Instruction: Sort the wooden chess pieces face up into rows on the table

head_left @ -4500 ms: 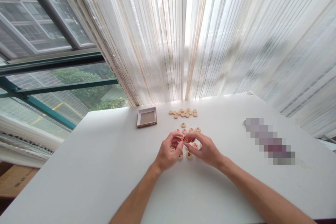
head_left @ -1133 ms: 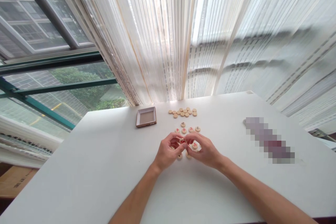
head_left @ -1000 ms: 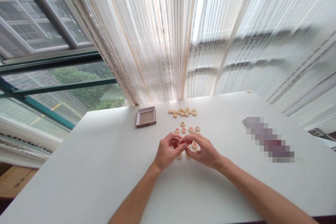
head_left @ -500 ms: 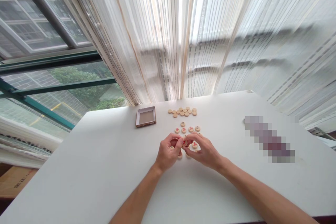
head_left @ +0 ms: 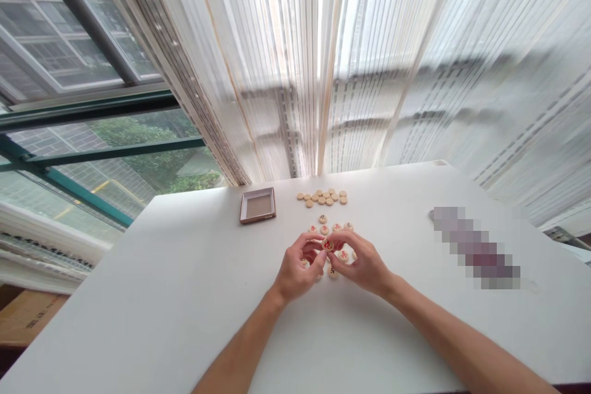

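Small round wooden game pieces with red or dark characters lie on a white table. My left hand and my right hand meet over them, fingers curled. Together they pinch one piece with a red character, held just above the table. Several more marked pieces lie just beyond my fingers, and others show under my hands. Farther back sits a cluster of blank-faced pieces.
A small square brown tray rests at the back, left of the blank pieces. A blurred-out object lies on the right of the table. Striped sheer curtains hang behind, with a window to the left.
My hands have stayed over the same pieces. The red-marked piece between my fingertips has been turned and lifted slightly. The curtain has swayed.
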The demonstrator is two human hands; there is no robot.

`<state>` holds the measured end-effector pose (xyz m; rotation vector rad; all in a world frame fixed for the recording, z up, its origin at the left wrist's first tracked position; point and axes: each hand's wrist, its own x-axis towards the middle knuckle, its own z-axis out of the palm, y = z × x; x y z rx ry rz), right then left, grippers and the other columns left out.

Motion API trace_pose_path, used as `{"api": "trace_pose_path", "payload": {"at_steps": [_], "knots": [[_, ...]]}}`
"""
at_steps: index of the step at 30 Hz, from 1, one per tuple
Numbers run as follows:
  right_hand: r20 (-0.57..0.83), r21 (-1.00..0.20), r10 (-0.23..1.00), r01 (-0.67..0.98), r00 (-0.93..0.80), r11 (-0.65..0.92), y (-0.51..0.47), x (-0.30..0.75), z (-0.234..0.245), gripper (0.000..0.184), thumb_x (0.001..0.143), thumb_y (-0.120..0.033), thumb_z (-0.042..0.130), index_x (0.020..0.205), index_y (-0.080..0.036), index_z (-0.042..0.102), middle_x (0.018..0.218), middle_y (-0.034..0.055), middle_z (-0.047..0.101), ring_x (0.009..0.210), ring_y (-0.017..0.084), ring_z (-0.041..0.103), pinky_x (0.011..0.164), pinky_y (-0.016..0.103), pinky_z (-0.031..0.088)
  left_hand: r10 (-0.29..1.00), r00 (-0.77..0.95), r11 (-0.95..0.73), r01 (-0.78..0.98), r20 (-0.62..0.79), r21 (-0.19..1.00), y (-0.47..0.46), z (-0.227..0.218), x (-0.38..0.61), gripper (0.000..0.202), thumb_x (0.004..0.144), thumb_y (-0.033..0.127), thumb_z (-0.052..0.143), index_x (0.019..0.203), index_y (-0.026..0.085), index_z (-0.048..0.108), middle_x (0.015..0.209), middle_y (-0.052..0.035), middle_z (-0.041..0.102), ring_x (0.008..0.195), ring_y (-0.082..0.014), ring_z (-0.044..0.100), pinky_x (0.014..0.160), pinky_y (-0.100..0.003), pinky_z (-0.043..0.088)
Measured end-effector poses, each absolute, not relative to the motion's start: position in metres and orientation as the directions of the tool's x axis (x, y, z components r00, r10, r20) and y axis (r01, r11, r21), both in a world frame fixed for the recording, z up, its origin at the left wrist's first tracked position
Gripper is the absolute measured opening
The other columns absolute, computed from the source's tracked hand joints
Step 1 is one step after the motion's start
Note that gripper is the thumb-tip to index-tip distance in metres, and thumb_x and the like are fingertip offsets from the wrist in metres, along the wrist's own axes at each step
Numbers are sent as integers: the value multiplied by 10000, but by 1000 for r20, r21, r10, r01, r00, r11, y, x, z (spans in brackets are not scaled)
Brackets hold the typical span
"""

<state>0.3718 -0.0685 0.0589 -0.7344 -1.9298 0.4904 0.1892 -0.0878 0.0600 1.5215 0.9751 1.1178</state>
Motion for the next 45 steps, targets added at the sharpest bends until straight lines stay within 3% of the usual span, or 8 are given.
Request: {"api": "trace_pose_path", "payload": {"at_steps": [25, 45], "knots": [[587, -665, 717, 280, -377, 692, -69, 376, 61, 194, 951, -150, 497, 1097, -258, 567, 872, 28, 674, 778, 176, 661, 790, 363, 558, 953, 223, -240, 139, 205, 961, -88, 65, 191, 328, 887, 387, 652, 1141, 191, 581, 929, -60, 713, 617, -106, 626, 555, -214, 507], [576, -678, 736, 296, -356, 673, -68, 377, 57, 173, 928, -173, 558, 1086, -243, 542, 893, 27, 694, 785, 170, 676, 794, 343, 567, 942, 239, -282, 177, 236, 943, -89, 65, 190, 295, 897, 351, 643, 1139, 196, 577, 975, -67, 717, 625, -96, 615, 576, -209, 510]]}}
